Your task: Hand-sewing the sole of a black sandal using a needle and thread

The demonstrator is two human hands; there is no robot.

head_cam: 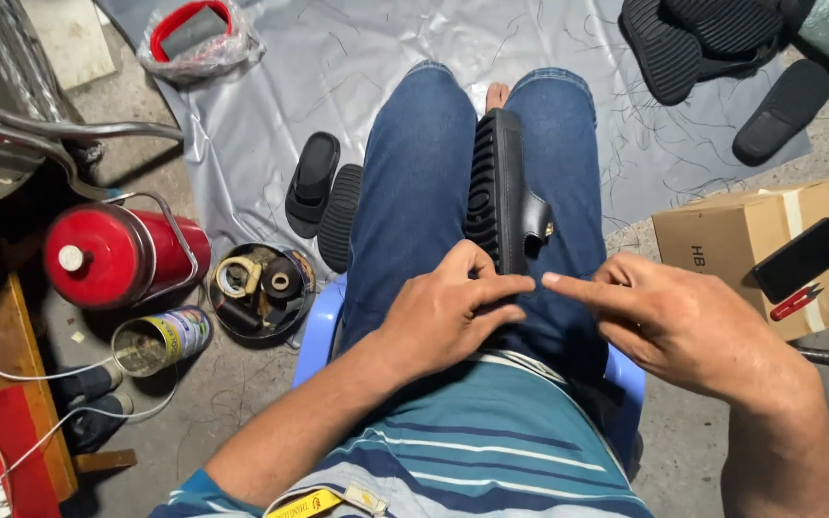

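At the centre of the frame, a black sandal is lying sole-up between the person's thighs. The left hand is gripping its near end, fingers curled together. The right hand is beside it, index finger extended toward the left fingertips, holding nothing.

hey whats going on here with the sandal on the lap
A person sits on a blue plastic stool with a black rubber sandal standing on edge between their jeans-clad knees, ribbed sole facing left. The left hand grips the sandal's near end, while the right hand points its index finger at that same end, apparently just touching it. On the floor to the left lie two more black sandals, a red cylinder and a round tin of small parts.
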